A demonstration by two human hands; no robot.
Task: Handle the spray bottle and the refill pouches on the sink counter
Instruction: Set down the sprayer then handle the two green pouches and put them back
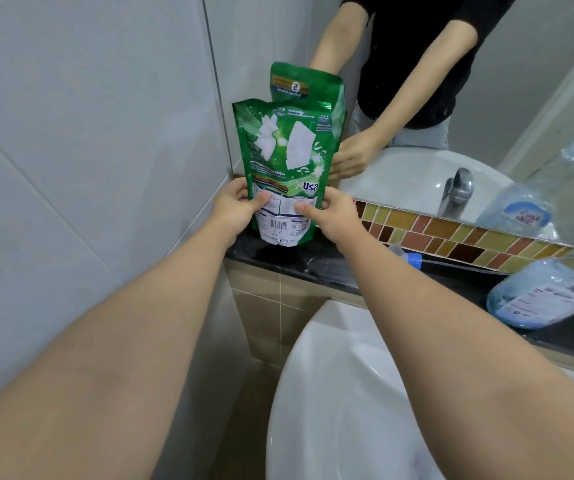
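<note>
Dark surface (313, 263) at frame centre carries your green refill pouch (283, 168), upright, long axis vertical. Your left hand (235, 209) and right hand (330, 216) clasp its lower edges equally near; the spray bottle (541, 296) lies tipped at right.

Pouch (283, 161) upright on counter (313, 261)

green pouch (283, 161) bottom reads "670", mirrored "5"

On the counter — 1 green pouch (283, 168), perhaps 1 blue pouch (541, 297), 1 blue-capped bottle (408, 256), 2 hands.
</note>
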